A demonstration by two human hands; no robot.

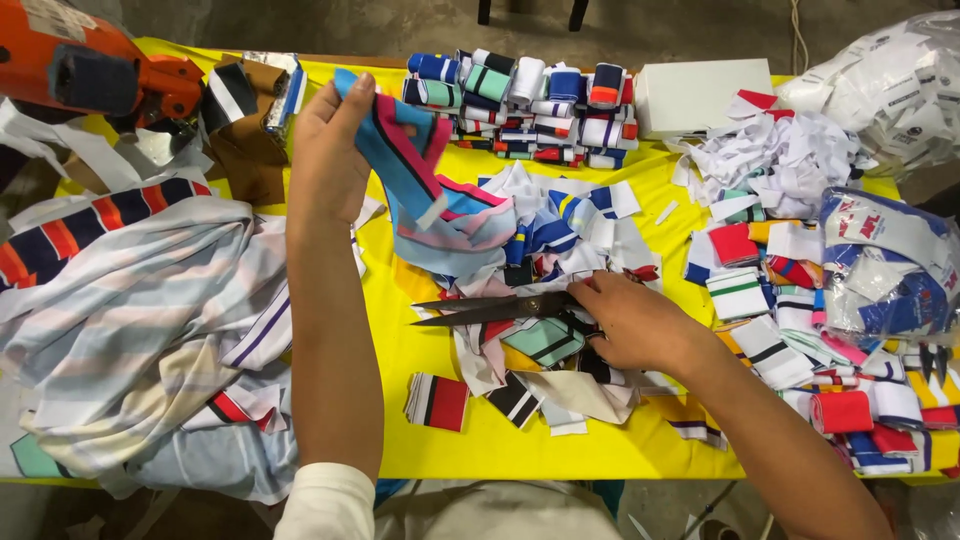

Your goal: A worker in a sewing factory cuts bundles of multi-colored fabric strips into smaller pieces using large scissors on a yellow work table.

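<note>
The left hand (328,150) is raised above the yellow surface (385,340), its grip closed on the upper end of a fabric strip (425,190). The strip leaves the fingers at their tips and runs down and to the right from there, so its long axis slants from upper left to lower right. Its lower end bunches on the scrap pile (540,250), just above the scissors (495,308). The strip is light blue with pink, navy and white stripes running along its length.

The right hand (630,320) lies low, right of the scissors, its grip closed around their handles. The scissors are dark, their long axis nearly level, with the tips pointing left and the blades slightly parted. They lie below the strip, not touching it.

Left of the scissors, beyond the left forearm, is a heap of striped cloth (130,330). Well above the scissors stands a stack of folded striped pieces (525,105).
</note>
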